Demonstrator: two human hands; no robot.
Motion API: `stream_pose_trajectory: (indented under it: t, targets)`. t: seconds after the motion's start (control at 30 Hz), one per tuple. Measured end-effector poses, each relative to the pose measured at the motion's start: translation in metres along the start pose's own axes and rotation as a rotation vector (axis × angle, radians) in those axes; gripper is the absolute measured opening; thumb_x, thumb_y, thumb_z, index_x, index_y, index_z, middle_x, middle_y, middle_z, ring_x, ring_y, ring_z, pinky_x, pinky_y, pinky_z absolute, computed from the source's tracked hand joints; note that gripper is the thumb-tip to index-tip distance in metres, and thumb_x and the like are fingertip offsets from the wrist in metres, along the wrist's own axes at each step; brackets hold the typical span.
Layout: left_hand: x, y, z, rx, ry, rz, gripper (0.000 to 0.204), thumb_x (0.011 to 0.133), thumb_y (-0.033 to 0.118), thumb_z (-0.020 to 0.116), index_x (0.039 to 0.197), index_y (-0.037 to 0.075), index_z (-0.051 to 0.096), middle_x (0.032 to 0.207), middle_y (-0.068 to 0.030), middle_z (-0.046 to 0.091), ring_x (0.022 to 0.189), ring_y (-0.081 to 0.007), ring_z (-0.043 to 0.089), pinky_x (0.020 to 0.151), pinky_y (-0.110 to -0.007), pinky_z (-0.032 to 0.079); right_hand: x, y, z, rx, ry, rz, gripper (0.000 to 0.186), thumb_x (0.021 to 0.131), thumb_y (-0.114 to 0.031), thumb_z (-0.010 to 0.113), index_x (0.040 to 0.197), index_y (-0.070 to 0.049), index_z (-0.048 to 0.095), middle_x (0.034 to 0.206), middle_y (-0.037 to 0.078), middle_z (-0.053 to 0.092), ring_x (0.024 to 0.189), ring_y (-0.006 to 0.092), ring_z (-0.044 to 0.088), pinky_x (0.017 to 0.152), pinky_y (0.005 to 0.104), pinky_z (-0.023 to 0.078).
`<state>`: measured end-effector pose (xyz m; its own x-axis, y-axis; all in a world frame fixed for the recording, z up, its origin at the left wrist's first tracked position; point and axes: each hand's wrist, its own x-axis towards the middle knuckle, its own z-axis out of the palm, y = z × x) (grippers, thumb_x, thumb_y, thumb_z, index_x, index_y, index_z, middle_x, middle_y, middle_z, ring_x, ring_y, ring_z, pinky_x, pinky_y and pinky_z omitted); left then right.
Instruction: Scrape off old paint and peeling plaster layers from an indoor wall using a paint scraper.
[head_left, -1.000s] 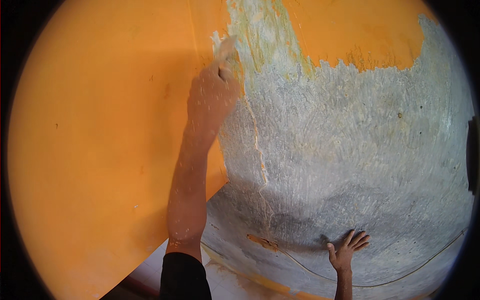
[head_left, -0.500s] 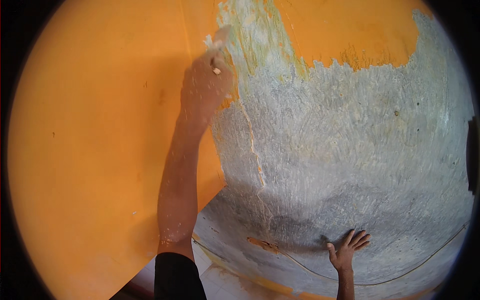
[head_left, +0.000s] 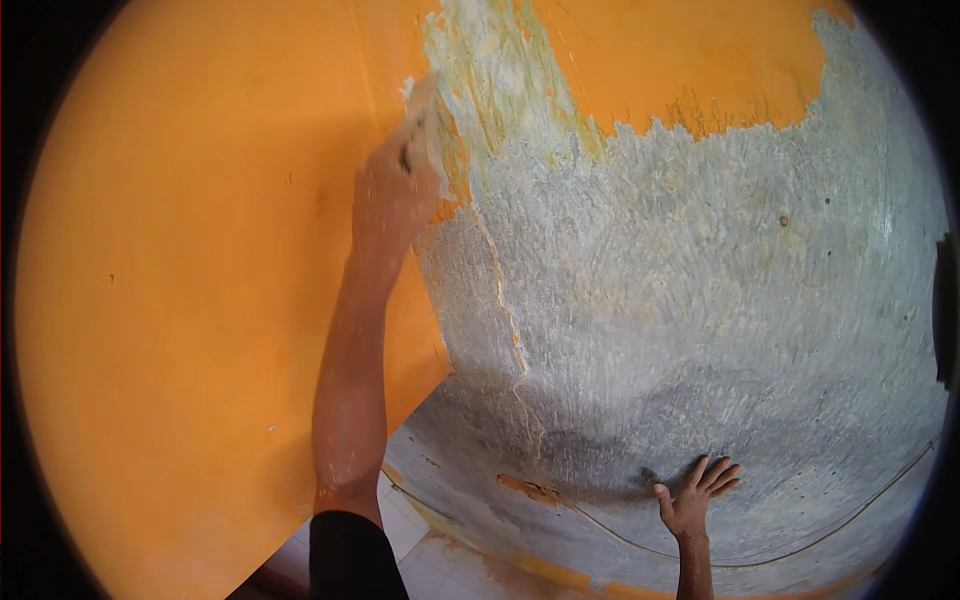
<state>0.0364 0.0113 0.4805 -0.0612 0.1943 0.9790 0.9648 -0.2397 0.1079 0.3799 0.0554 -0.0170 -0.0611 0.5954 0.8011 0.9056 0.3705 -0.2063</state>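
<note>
My left hand (head_left: 398, 172) is raised at the upper centre-left, closed on a motion-blurred flat scraper (head_left: 425, 98) at the ragged edge of the orange paint (head_left: 200, 260). Beside it runs a pale, greenish streak of bared surface (head_left: 495, 65). Pale flecks show over my hand and forearm. Low on the right, my right hand (head_left: 690, 500) lies with fingers spread against the rough grey bared plaster (head_left: 650, 270).
A thin crack (head_left: 510, 320) runs down the grey plaster. A thin cable (head_left: 820, 530) crosses low along the surface, near a brown broken patch (head_left: 528, 488). Pale floor tiles (head_left: 400, 515) show below. More orange paint (head_left: 690, 60) remains at the upper right.
The view has shifted slightly, so the wall sits further left. My left hand with the scraper went up, then came slightly down along the paint edge. My right hand stays spread in place.
</note>
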Motion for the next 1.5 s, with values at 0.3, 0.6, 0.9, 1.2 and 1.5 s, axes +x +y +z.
stream_pose_trajectory:
  t: [0.3, 0.6, 0.9, 1.2, 1.5]
  targets:
    - [0.008, 0.0, -0.008, 0.153, -0.051, -0.072, 0.037, 0.089, 0.018, 0.045, 0.119, 0.005, 0.062, 0.091, -0.0232, 0.066, 0.09, -0.0364, 0.066, 0.077, -0.043, 0.05, 0.0, 0.004, -0.005, -0.071, -0.015, -0.02, 0.099, 0.089, -0.063, 0.044, 0.149, 0.0, -0.004, 0.15, 0.03, -0.022, 0.135, 0.0502, -0.027, 0.1, 0.0659, -0.02]
    - [0.082, -0.011, -0.037, 0.062, -0.034, 0.051, 0.039, 0.088, 0.022, 0.045, 0.119, 0.007, 0.063, 0.089, -0.0243, 0.065, 0.089, -0.0357, 0.066, 0.077, -0.042, 0.05, 0.003, -0.002, -0.003, -0.038, 0.002, -0.035, 0.098, 0.09, -0.062, 0.044, 0.149, 0.0, -0.003, 0.149, 0.031, -0.021, 0.135, 0.0504, -0.027, 0.1, 0.066, -0.02]
    - [0.005, -0.018, 0.004, -0.044, 0.017, -0.042, 0.037, 0.089, 0.026, 0.044, 0.114, 0.008, 0.065, 0.086, -0.0261, 0.064, 0.084, -0.0379, 0.065, 0.076, -0.042, 0.05, -0.001, 0.007, -0.002, -0.06, -0.024, 0.012, 0.099, 0.089, -0.062, 0.045, 0.149, -0.003, -0.006, 0.149, 0.03, -0.023, 0.134, 0.0516, -0.027, 0.1, 0.0675, -0.019]
    - [0.026, -0.015, 0.003, -0.013, 0.0, -0.056, 0.04, 0.088, 0.024, 0.042, 0.117, 0.006, 0.063, 0.097, -0.0259, 0.064, 0.093, -0.0371, 0.064, 0.082, -0.039, 0.049, 0.0, 0.004, -0.003, -0.03, -0.025, 0.014, 0.098, 0.089, -0.063, 0.044, 0.15, -0.005, -0.007, 0.151, 0.028, -0.023, 0.134, 0.052, -0.026, 0.1, 0.0686, -0.018]
    - [0.083, -0.011, -0.039, 0.028, -0.045, -0.108, 0.041, 0.089, 0.023, 0.042, 0.122, 0.009, 0.062, 0.102, -0.0258, 0.064, 0.097, -0.0359, 0.065, 0.086, -0.039, 0.049, -0.005, 0.003, 0.007, -0.041, -0.03, 0.017, 0.098, 0.089, -0.064, 0.043, 0.15, -0.003, -0.004, 0.151, 0.028, -0.021, 0.135, 0.0527, -0.024, 0.1, 0.0693, -0.017]
